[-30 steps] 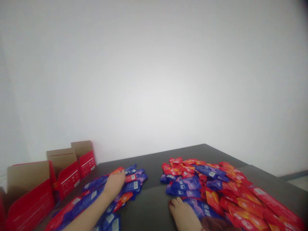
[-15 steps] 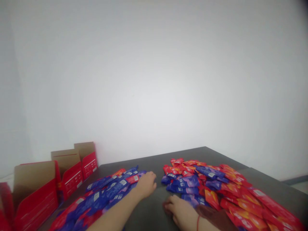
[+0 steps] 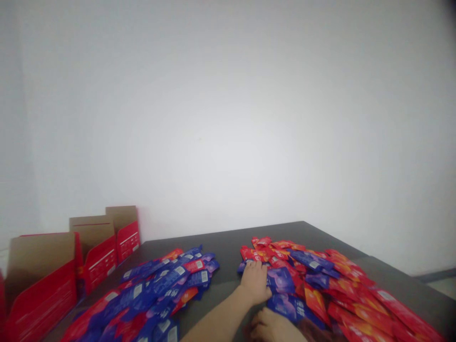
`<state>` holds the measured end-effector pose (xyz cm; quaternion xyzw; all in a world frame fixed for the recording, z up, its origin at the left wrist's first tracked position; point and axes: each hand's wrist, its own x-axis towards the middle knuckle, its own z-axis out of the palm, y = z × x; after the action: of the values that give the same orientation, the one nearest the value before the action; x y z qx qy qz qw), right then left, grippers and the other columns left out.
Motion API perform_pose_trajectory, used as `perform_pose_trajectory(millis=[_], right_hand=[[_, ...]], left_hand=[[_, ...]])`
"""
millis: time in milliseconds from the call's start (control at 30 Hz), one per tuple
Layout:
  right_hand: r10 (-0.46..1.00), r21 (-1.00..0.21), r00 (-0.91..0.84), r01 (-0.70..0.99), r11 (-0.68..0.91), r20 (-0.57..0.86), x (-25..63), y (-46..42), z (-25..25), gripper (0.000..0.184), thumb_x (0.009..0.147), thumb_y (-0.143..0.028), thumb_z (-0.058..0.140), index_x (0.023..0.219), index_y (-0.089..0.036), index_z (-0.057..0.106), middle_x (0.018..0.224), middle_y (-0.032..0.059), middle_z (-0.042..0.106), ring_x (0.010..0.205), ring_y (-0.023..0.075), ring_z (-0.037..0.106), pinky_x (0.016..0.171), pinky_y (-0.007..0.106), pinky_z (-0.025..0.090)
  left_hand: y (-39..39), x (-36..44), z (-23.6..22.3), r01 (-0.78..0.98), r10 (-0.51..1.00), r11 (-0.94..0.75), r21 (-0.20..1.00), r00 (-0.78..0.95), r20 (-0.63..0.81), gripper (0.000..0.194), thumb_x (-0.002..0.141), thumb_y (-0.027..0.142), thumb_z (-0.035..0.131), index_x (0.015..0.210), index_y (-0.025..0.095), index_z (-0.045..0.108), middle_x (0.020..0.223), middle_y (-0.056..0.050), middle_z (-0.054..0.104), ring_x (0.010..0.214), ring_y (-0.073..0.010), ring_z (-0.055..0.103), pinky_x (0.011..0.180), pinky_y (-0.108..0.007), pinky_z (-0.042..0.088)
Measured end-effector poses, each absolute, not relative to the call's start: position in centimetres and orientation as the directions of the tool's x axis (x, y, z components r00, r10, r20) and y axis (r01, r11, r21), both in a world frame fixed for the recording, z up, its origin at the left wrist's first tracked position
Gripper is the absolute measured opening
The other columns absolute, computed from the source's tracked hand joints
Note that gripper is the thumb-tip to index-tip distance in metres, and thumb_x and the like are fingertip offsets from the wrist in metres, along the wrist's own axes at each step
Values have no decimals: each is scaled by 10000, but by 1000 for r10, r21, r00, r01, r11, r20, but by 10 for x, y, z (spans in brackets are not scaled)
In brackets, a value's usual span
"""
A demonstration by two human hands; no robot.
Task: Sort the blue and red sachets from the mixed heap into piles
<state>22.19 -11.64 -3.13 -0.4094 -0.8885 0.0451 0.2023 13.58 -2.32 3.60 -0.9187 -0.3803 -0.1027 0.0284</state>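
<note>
A purple packet [image 3: 281, 280] lies at the left side of the right-hand heap [image 3: 349, 289], and the person's left hand [image 3: 255, 281] is right up against it, covering its left end. The back of that hand faces up, the fingers bent slightly and pointing to the far side; from here I can't tell whether they pinch the packet or only rest on it. Nearer, the right hand [image 3: 272, 325] sits low at the heap's near left, its fingers curled inward. What, if anything, is inside that curl is hidden from me. Just beyond it lies another purple packet [image 3: 290, 306], and a brown sleeve [image 3: 313, 330] shows behind the wrist.

The rest of the heap spreads right, mostly red and orange packets with some purple among them. Across a strip of dark table [image 3: 228, 263], a second heap [image 3: 153, 285] of blue and red packets lies on the left. Farther left, red boxes [image 3: 42, 299] stand in a row, brown flaps raised, before a pale wall [image 3: 228, 118].
</note>
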Motion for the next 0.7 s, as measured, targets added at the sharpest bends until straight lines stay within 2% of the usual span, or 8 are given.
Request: perform_pose_trajectory(millis=[100, 167, 267, 333, 433, 533, 600, 700], right_hand=[[737, -277, -539, 696, 662, 407, 226, -116, -22, 306, 755, -62, 479, 908, -215, 695, 957, 37, 705, 916, 178, 620, 822, 256, 477], [741, -324, -459, 693, 644, 490, 231, -120, -18, 350, 768, -47, 437, 963, -203, 682, 967, 50, 700, 918, 178, 625, 830, 268, 487], [762, -408, -258, 720, 562, 595, 239, -124, -13, 372, 860, -86, 375, 1085, -202, 648, 1090, 82, 677, 1024, 188, 613, 931, 323, 466], [774, -431, -156, 755, 494, 613, 241, -124, -13, 380, 892, -108, 349, 1130, -193, 633, 1155, 100, 650, 1092, 198, 584, 980, 351, 439], [812, -357, -211, 817, 452, 545, 236, -122, -20, 422, 860, -69, 363, 1165, -175, 635, 1186, 100, 631, 1096, 206, 558, 972, 342, 430], [864, -231, -301, 881, 414, 403, 229, -121, -28, 505, 794, -10, 385, 1187, -195, 644, 1146, 68, 648, 1033, 219, 546, 942, 347, 427], [892, -170, -298, 913, 370, 339, 226, -122, -29, 534, 771, 7, 386, 1193, -194, 645, 1129, 62, 655, 1023, 231, 534, 945, 361, 412], [917, -143, -281, 933, 330, 284, 218, -122, -17, 499, 776, -12, 396, 1172, -170, 654, 1099, 66, 664, 1015, 237, 528, 939, 353, 404]], left_hand=[[-32, 101, 35, 734, 717, -679, 32, 653, 244, 545, 689, 266, 597, 1213, 145, 503, 1237, -150, 500, 1100, -329, 501, 948, -440, 407], [-39, 75, 29, 755, 746, -651, 75, 618, 248, 544, 679, 228, 584, 1211, 167, 490, 1249, -131, 478, 1094, -306, 498, 916, -404, 430], [-52, 39, 14, 741, 770, -638, 210, 600, 218, 509, 667, 212, 614, 1165, 188, 511, 1223, -104, 482, 1086, -268, 497, 925, -352, 420], [-61, 22, 5, 706, 771, -633, 317, 613, 174, 530, 657, 248, 681, 1163, 208, 525, 1207, -79, 497, 1102, -262, 483, 961, -349, 390], [-67, 5, -2, 639, 765, -599, 482, 635, 108, 573, 667, 307, 740, 1196, 231, 531, 1204, -53, 516, 1133, -261, 459, 987, -361, 360], [-64, -7, -3, 579, 784, -536, 614, 612, 108, 426, 724, 205, 665, 1135, 208, 550, 1156, -42, 535, 1087, -213, 487, 956, -310, 373], [-59, -13, -5, 577, 807, -512, 637, 578, 125, 322, 718, 130, 619, 1027, 201, 567, 1098, -29, 544, 1040, -190, 501, 924, -284, 379], [-57, -16, -10, 602, 816, -525, 602, 558, 153, 244, 709, 99, 603, 922, 213, 566, 1056, -10, 546, 1032, -191, 488, 916, -291, 361]])
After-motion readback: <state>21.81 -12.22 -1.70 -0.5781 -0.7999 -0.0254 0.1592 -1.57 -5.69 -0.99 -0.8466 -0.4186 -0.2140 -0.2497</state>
